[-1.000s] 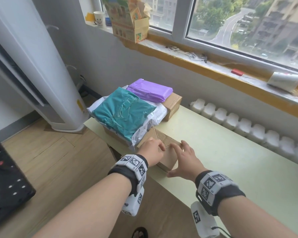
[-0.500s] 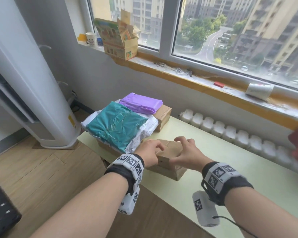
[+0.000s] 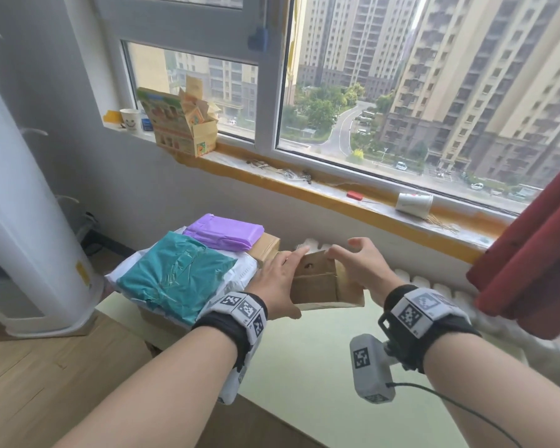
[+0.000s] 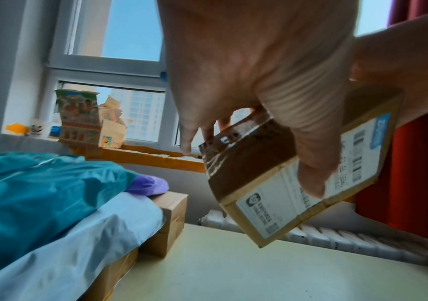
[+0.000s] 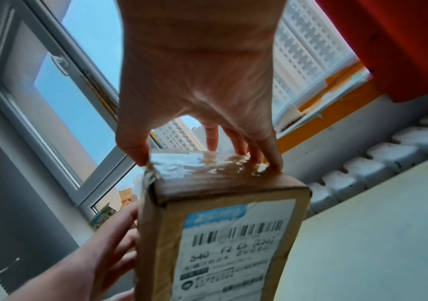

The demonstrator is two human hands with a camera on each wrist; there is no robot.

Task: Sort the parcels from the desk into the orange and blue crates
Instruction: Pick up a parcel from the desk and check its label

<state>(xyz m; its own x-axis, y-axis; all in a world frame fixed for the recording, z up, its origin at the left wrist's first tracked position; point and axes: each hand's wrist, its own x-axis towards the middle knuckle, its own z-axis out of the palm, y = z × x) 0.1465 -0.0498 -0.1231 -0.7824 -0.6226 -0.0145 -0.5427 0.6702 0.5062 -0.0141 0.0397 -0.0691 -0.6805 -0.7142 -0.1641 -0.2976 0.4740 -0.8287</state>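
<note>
Currently we have the small cardboard parcel (image 3: 320,284) lifted clear of the pale green desk (image 3: 304,367), held between both hands. Our left hand (image 3: 277,282) grips its left end, thumb pressed across the white shipping label (image 4: 310,183) on the underside, fingers wrapped over the top. Our right hand (image 3: 361,270) holds the right end, thumb and fingertips (image 5: 274,158) pinching the taped edge. The parcel is tilted, label face turned downward toward the desk.

Just left of the parcel, the rest of the stack sits on the desk's left end: a teal poly bag (image 3: 175,279) on top of a white mailer (image 3: 243,273), which lies over a cardboard box (image 4: 114,270). A purple bag (image 3: 223,234) lies on another brown box (image 3: 265,250) behind them.

Behind the desk, a white radiator (image 3: 434,286) runs along the wall. Further back, on the windowsill (image 3: 304,189): a tipped paper cup (image 3: 413,203), an opened printed carton (image 3: 178,124), a smiley cup (image 3: 130,119). A red curtain (image 3: 530,260) hangs at the right, and a white floor-standing unit (image 3: 23,221) stands at the left.
</note>
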